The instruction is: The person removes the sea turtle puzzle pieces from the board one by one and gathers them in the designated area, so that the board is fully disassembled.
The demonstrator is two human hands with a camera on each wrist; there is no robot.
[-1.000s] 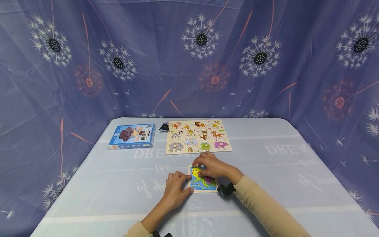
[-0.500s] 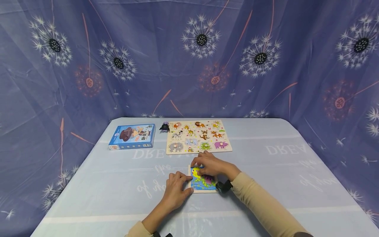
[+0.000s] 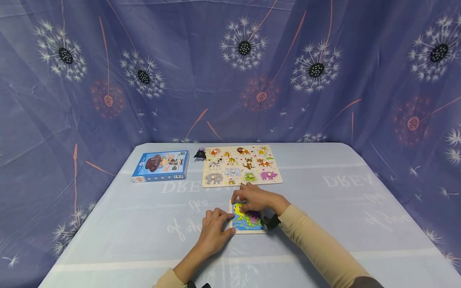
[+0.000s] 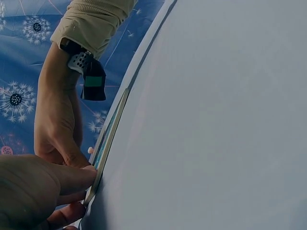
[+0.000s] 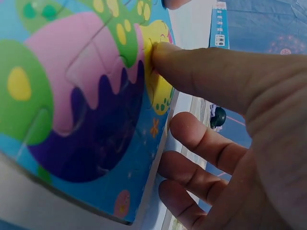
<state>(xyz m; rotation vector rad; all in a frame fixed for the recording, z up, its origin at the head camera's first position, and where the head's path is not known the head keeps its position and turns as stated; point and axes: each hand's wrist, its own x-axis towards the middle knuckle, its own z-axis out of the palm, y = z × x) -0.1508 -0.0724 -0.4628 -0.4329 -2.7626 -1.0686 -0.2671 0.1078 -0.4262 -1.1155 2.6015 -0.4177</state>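
A small jigsaw puzzle (image 3: 246,226) in a pale wooden frame lies on the table, its picture a yellow, green and purple creature on blue. My left hand (image 3: 213,232) rests at its left edge, with the tips of the thumb and index finger touching the frame. From the far right, my right hand (image 3: 257,198) reaches over the puzzle. In the right wrist view its thumb (image 5: 201,72) presses on the creature's yellow head, while the other fingers (image 5: 192,167) curl at the frame's far edge. The left wrist view shows the board (image 4: 111,134) nearly edge-on.
Behind the puzzle lies a wooden peg board (image 3: 239,168) with several animal pieces. A small black and purple figure (image 3: 200,154) stands at its left corner. Further left is a blue box (image 3: 160,166). A dandelion-patterned curtain (image 3: 230,80) hangs behind the table.
My right hand has shifted slightly to the left over the puzzle, its wrist and sleeve with it. The left hand and the puzzle have stayed in place.
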